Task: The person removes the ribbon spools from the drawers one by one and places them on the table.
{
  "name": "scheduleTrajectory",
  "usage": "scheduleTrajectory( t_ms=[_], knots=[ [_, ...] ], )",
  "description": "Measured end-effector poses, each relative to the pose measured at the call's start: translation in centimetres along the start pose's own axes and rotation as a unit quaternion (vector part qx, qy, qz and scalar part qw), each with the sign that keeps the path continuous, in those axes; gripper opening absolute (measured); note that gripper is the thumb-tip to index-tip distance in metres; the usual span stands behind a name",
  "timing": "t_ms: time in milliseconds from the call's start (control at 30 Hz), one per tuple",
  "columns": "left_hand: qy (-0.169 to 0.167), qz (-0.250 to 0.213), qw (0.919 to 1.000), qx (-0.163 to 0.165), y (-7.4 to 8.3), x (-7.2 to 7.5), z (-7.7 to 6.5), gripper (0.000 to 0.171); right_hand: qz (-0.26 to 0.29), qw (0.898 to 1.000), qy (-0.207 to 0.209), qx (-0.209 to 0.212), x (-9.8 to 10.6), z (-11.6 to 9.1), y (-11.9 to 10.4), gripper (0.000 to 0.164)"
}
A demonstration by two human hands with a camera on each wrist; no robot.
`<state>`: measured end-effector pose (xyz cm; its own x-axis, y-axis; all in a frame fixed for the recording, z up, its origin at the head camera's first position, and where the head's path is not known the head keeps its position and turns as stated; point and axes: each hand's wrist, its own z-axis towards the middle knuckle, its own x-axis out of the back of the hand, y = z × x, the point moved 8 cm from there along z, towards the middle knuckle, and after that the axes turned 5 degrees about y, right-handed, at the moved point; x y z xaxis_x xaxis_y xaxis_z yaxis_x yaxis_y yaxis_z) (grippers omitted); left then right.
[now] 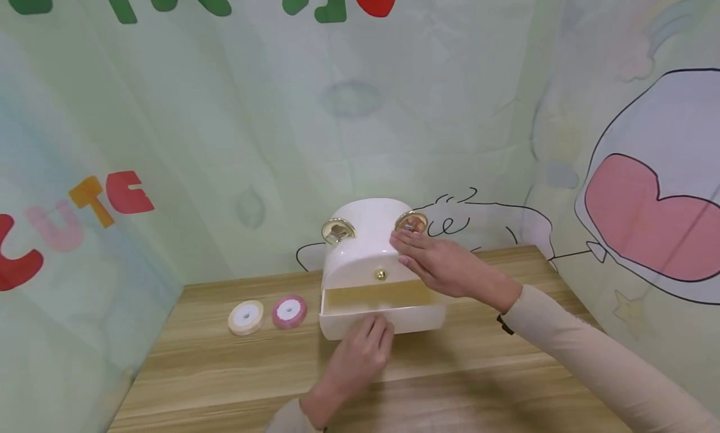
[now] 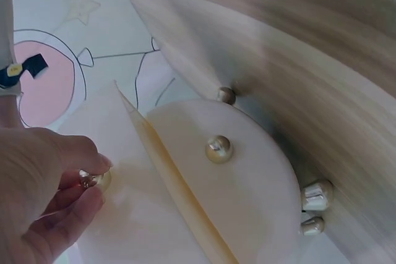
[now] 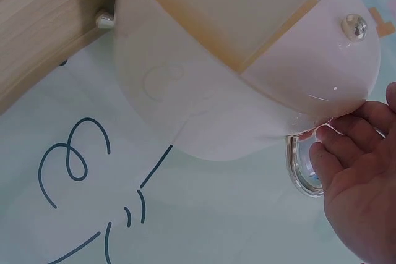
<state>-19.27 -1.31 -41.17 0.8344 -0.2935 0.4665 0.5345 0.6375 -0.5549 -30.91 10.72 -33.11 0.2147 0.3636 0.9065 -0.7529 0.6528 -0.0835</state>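
A glossy white box (image 1: 368, 239) with a rounded top and two gold-rimmed ears stands on the table, its lower drawer (image 1: 416, 320) pulled out. My left hand (image 1: 358, 353) is at the drawer's front; in the left wrist view its thumb and fingers pinch a gold knob (image 2: 103, 180) there. A second gold knob (image 2: 219, 148) sits on the closed upper front. My right hand (image 1: 441, 264) rests with extended fingers on the box's top, beside the right ear (image 1: 412, 220). In the right wrist view, the fingertips (image 3: 331, 159) overlap the gold-rimmed ear (image 3: 297, 171).
Two ribbon spools, one cream (image 1: 245, 318) and one pink (image 1: 289, 312), lie left of the box on the wooden table (image 1: 225, 377). A printed curtain (image 1: 270, 139) hangs close behind and along both sides. Small gold feet (image 2: 317, 195) hold the box up.
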Motion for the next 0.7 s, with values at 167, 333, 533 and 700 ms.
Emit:
scheduleTrajectory(
  t_ms=[167,333,533,700],
  knots=[
    [-0.009,0.001,1.0000,0.004,-0.6,-0.7,-0.1,0.046,0.000,1.000,-0.004,-0.009,-0.1,0.0,0.2,0.050],
    [-0.023,-0.001,0.9997,0.012,-1.0,-1.4,0.0,0.051,0.000,1.000,-0.007,-0.011,-0.1,0.0,0.3,0.050],
    [-0.040,-0.010,0.9988,0.025,-1.3,-2.0,0.2,0.054,-0.001,1.000,-0.011,-0.013,-0.3,0.0,0.2,0.050],
    [-0.041,-0.005,0.9987,0.030,-1.5,-2.7,0.1,0.054,-0.001,1.000,-0.013,-0.015,-0.2,-0.1,0.1,0.050]
  ],
)
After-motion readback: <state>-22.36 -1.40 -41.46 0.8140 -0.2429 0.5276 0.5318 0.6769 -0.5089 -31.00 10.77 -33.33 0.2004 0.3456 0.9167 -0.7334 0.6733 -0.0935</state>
